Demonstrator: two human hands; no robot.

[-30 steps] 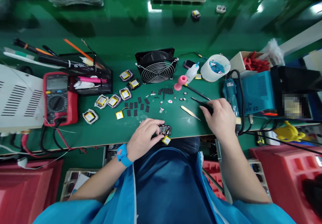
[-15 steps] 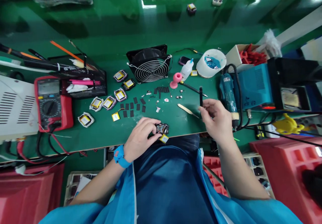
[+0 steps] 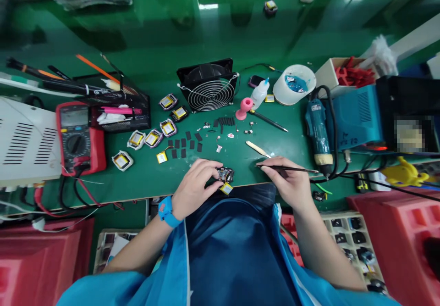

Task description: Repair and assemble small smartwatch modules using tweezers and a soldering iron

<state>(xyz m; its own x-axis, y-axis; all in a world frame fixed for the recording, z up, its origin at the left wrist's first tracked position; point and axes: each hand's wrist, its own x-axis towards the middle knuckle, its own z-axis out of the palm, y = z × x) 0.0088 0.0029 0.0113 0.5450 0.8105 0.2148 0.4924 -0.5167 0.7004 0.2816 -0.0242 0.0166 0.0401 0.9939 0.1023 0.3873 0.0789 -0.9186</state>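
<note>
My left hand (image 3: 196, 184) grips the left edge of a small open watch-like device (image 3: 225, 174) between thumb and fingers, near the bench's front edge. Its circuit board faces up, and a yellow battery (image 3: 226, 188) hangs from it beside my thumb. To the right, my right hand (image 3: 287, 180) is closed around slim black tweezers (image 3: 292, 168), held nearly level with the tips pointing left toward the device, apart from it. Just beyond that hand lies a wooden-handled tool (image 3: 257, 148). Black adhesive-like pads (image 3: 183, 143) and another yellow battery (image 3: 161, 157) lie left of the device.
Several open devices with batteries (image 3: 153, 137) lie at left, near a red multimeter (image 3: 79, 136). A fan (image 3: 209, 88) stands at the back, with a pink stand (image 3: 244, 108), a bottle (image 3: 259, 94) and a white tub (image 3: 295, 85). A teal electric screwdriver (image 3: 318, 127) is at right.
The tweezers have swung from upright to nearly level, tips now leftward, and my right hand has lowered slightly. My left hand keeps its hold on the device. The view has shifted a little.
</note>
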